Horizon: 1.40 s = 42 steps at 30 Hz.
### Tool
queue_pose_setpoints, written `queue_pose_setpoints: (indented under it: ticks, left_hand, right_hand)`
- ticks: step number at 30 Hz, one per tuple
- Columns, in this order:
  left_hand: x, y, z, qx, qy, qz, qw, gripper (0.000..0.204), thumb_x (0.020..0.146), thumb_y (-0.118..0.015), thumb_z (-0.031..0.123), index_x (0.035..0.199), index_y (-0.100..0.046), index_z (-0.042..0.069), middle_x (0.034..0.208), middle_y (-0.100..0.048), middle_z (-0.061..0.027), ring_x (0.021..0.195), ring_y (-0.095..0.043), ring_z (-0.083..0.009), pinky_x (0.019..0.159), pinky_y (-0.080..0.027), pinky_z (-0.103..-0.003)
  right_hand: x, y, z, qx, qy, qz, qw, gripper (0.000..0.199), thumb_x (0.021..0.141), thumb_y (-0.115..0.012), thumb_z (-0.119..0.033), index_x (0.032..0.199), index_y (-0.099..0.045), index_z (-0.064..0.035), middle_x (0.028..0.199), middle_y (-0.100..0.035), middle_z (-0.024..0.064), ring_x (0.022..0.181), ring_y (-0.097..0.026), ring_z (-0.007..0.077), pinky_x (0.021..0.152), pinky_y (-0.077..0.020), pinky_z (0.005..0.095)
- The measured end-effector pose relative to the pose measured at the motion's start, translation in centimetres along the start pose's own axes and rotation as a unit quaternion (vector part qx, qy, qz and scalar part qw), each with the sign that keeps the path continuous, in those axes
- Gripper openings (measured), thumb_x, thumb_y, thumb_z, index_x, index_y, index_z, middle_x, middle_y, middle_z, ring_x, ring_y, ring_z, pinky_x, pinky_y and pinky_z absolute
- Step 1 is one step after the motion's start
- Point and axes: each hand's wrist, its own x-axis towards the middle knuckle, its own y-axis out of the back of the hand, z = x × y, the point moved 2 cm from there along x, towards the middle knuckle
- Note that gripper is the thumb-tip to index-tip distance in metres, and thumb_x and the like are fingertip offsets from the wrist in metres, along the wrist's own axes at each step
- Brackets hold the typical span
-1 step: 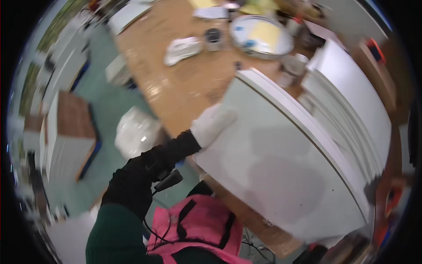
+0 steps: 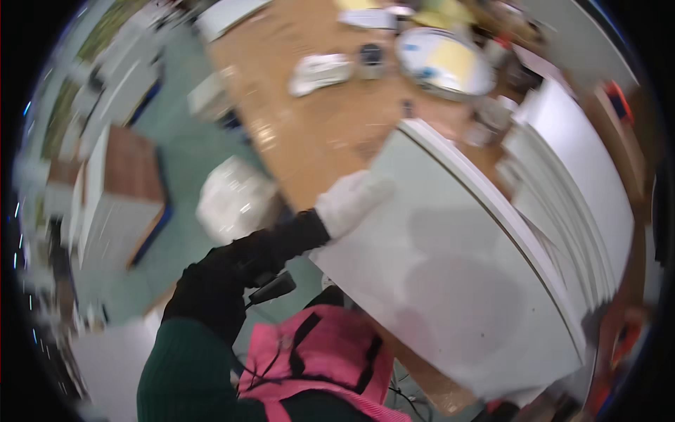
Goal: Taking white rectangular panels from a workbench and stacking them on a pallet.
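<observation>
Head view: my left hand, in a white glove over a black sleeve, rests on the near left edge of a large white panel. The gloved fingers lie together, flat on the panel's face; I cannot tell whether the thumb wraps under the edge. I do not see my right hand in this view.

The white panel lies tilted across the near corner of a wooden table, its lower end overhanging toward my body. Its far long edge shows a thin dark line along the rim. Just beyond that edge, a stack of similar white panels sits to the right.

Further back on the table are a round white and yellow plate-like object, a small dark cup and a crumpled white cloth. A white bag sits on the green floor beside the table, left of my forearm. A pink vest shows at the lower edge.
</observation>
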Motion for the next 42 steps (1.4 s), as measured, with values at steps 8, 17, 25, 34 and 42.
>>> queue_pose_setpoints:
  ticks: [8,17,25,34,42]
  left_hand:
    - [-18.0,8.0,-6.1,-0.04,0.409,0.096,0.907,0.091,0.084,-0.035,0.078,0.124,-0.059,0.0,0.116,-0.063,-0.0155,0.111,-0.058,-0.0269,0.095,-0.042,-0.035]
    - [-49.9,11.4,-23.2,-0.191,0.505,0.389,0.746,0.093,0.089,-0.016,0.074,0.135,-0.049,0.001,0.134,-0.052,-0.02,0.128,-0.046,-0.0314,0.109,-0.028,-0.033]
    - [-80.2,12.6,-28.4,-0.266,0.556,0.539,0.574,0.109,0.082,-0.011,0.082,0.133,-0.048,-0.006,0.135,-0.046,-0.0311,0.134,-0.037,-0.0389,0.112,-0.022,-0.035]
    - [-97.3,10.1,-30.5,-0.42,0.455,0.726,0.299,0.088,0.091,-0.024,0.071,0.137,-0.046,-0.002,0.132,-0.053,-0.0204,0.126,-0.048,-0.0282,0.107,-0.032,-0.03]
    - [-106.4,10.8,-36.0,-0.491,0.228,0.833,0.111,0.085,0.091,-0.027,0.071,0.138,-0.044,0.002,0.129,-0.055,-0.0129,0.116,-0.055,-0.0221,0.097,-0.044,-0.032]
  right_hand:
    - [-3.6,9.6,-19.7,0.241,0.222,-0.177,0.928,0.051,0.097,-0.041,-0.04,0.133,-0.044,-0.0033,0.136,-0.049,0.0159,0.125,-0.047,0.0224,0.106,-0.035,0.0351]
    - [-22.1,15.4,-40.2,0.221,0.494,-0.449,0.711,0.049,0.1,-0.037,-0.038,0.134,-0.042,-0.0039,0.137,-0.048,0.0151,0.125,-0.046,0.0194,0.106,-0.0357,0.0326]
    - [-55.0,18.7,-55.1,0.049,0.751,-0.488,0.442,0.047,0.103,-0.033,-0.037,0.136,-0.04,-0.0044,0.138,-0.047,0.0145,0.126,-0.045,0.0167,0.106,-0.0364,0.0304]
    - [-94.3,20.9,-63.9,0.064,0.546,-0.781,0.297,0.069,0.098,-0.03,-0.058,0.143,-0.037,-0.0059,0.141,-0.044,0.0104,0.125,-0.045,0.0249,0.106,-0.0359,0.034]
    - [-127.7,25.2,-60.6,-0.084,0.541,-0.781,0.301,0.075,0.095,-0.036,-0.062,0.139,-0.042,-0.0017,0.132,-0.053,0.0122,0.117,-0.053,0.0235,0.098,-0.0431,0.0331]
